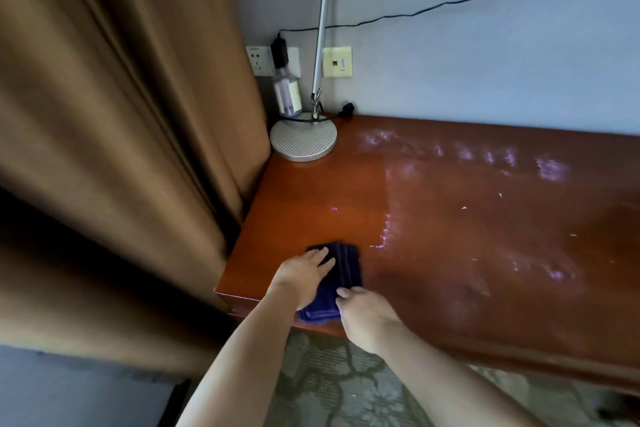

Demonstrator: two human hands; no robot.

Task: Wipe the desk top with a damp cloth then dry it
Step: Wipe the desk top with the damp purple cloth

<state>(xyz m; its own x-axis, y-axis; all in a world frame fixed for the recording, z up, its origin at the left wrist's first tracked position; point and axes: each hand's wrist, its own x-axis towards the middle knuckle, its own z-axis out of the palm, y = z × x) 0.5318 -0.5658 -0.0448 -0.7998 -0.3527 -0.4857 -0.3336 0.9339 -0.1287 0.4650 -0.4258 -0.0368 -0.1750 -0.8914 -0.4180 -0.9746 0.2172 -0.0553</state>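
Wiping stage: pressing a folded dark cloth point(341, 274) on the near left corner of the counter point(485, 218), judged the damp pass or early drying; cannot tell which.
Left hand point(304, 274): laid flat on the cloth, fingers point(320, 258) straight and together, pressing, nothing gripped.
Right hand point(367, 315): resting at the cloth's near edge, fingers point(346, 293) loosely bent and touching the fabric; cannot tell whether pinching it.
Cloth position: under the left fingers, just ahead of the right fingers, near end hanging over the counter's front edge.
Wet streaks point(550, 168): well beyond the fingertips, toward the wall and off to the right of the right fingers; pale sheen suggesting moisture left to dry.
Lamp base point(303, 140) and bottle point(287, 94): far ahead of the left fingers, in the back corner.
Risk, cloth: sliding off the front edge if pushed toward the body, since part already overhangs.
Risk, bottle: tipping if a forward stroke runs into the corner.
Risk, cord point(450, 3) and socket point(259, 59): catching damp fabric near the plug.
Risk, finish: streaks drying into marks if missed.
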